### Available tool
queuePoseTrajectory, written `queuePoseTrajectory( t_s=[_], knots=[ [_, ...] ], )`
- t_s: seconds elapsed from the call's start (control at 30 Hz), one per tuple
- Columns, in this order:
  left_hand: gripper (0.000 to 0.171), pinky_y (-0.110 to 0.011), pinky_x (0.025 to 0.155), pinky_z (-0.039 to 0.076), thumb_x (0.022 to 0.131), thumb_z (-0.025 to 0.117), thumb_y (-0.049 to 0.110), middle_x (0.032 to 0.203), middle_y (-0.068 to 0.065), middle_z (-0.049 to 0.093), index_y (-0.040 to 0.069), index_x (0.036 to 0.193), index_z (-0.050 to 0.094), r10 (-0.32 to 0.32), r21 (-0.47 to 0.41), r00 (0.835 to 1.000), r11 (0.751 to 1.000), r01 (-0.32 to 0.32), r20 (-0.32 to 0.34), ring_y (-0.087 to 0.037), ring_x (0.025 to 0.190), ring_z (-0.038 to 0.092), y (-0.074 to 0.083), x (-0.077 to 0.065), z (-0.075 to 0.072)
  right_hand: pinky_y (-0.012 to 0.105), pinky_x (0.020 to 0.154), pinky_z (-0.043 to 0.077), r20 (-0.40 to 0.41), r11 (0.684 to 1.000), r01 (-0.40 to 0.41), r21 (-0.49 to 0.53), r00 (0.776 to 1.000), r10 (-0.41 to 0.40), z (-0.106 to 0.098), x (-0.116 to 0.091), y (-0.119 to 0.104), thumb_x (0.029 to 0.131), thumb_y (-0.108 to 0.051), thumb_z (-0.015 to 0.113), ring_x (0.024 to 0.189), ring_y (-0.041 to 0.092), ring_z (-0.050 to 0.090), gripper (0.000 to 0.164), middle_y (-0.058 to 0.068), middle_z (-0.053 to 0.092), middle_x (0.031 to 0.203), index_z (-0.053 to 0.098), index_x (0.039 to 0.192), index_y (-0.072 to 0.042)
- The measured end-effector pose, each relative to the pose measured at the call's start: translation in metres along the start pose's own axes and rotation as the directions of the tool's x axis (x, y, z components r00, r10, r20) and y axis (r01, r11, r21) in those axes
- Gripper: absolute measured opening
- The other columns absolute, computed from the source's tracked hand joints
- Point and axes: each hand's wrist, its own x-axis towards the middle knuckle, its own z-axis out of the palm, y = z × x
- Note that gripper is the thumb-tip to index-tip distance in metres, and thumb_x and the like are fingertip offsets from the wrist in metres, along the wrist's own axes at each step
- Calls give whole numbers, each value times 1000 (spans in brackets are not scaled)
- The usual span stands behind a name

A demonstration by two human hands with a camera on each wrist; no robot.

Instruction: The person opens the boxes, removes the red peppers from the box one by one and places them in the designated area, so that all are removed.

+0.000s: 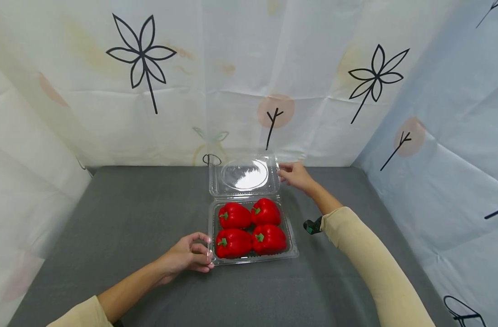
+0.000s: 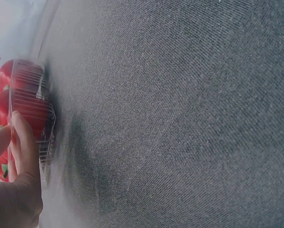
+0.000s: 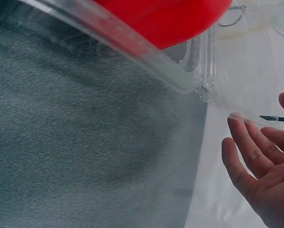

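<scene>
A clear plastic clamshell container [image 1: 253, 260] lies on the table with several red bell peppers [image 1: 269, 239] inside, their green stems toward the left. Its clear lid [image 1: 250, 176] is swung up at the back hinge. My left hand [image 1: 191, 253] grips the near left edge; in the left wrist view, thumb and fingers [image 2: 24, 128] sit on either side of the rim. At the raised lid's right edge, my right hand [image 1: 295, 175] holds the plastic between thumb and fingers, with the lower fingers [image 3: 234, 159] spread loosely below.
Grey cloth [image 1: 142, 218] covers the table. Behind it hangs a white curtain [image 1: 232, 68] with leaf and tree drawings, and a bluish-white curtain [image 1: 449, 136] stands along the right side. A dark wrist device [image 1: 313, 226] hangs by the right sleeve.
</scene>
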Motion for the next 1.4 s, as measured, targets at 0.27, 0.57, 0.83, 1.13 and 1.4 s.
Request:
queuePoseTrajectory(
  t_s=[0.27,0.57,0.83,1.13,1.4],
  knots=[
    [45,-41,76,61,90,70,-2,89,-12,68,-1,123,40,3,3,1000,1000,-3,17,-27,80,72,0,-1,0,56,96,49,43,999,-18,-36,999,20,4,-2,7,103,-14,50,109,43,61,49,31,57,130,41,144,11],
    [45,-41,75,61,90,70,1,91,-12,69,-2,124,41,4,28,1000,1000,-5,29,-27,80,72,-1,-1,-1,55,95,50,63,998,-37,-56,997,41,6,-6,12,103,-15,52,110,40,62,50,28,56,135,40,145,10],
    [47,-38,78,60,89,72,9,94,-8,71,0,128,46,-13,133,1000,991,11,19,-26,85,70,-2,1,-7,54,93,52,106,992,-16,-124,994,30,5,-14,17,103,-17,52,112,39,61,53,28,60,129,38,147,8],
    [47,-37,78,59,91,70,11,95,-8,69,-1,130,46,-7,151,999,989,1,38,-27,88,68,2,1,-10,52,95,52,207,962,112,-249,977,-60,-1,-34,23,99,-17,56,119,43,57,57,31,58,130,38,146,10],
    [59,-36,80,59,92,70,12,98,-10,70,-4,140,42,-16,125,1000,992,13,21,-22,84,67,7,8,-15,52,97,51,278,956,242,-163,941,-191,-8,-55,23,98,-15,64,120,44,58,61,32,53,136,37,147,8]
  ],
)
